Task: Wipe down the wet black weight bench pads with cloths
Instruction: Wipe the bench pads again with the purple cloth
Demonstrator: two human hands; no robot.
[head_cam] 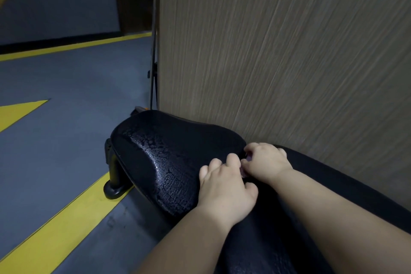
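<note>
The black seat pad (164,153) of the weight bench lies ahead of me, its surface beaded with water. The long back pad (289,218) runs toward me under my forearms. My left hand (224,189) and my right hand (264,162) rest side by side near the gap between the two pads, fingers curled. A small bit of purple cloth (248,158) shows between the fingers of both hands; most of it is hidden.
A wood-grain wall panel (278,51) stands close along the bench's right side. The bench's black foot (114,189) rests on grey floor (66,95) with yellow stripes (55,229). A thin black metal stand (153,73) leans by the panel's edge.
</note>
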